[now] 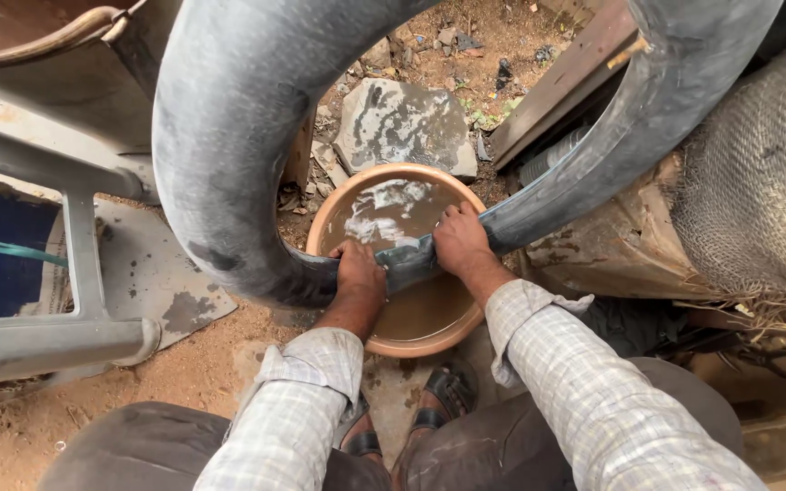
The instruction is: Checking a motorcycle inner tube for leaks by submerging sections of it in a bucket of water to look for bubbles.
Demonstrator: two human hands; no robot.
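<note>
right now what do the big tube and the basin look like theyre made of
Tube: seemingly rubber, matte dark grey, dusty, bending in a smooth loop and flattened where both hands press it. Basin: orange-brown, with a smooth rolled rim; plastic or glazed clay, hard to tell. It holds muddy water.

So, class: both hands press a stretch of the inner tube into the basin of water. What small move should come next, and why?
Probably slide the inner tube along so a fresh stretch goes under. The left hand and right hand grip only a short section in the muddy water of the basin; most of the tube arches above, dry.
</note>
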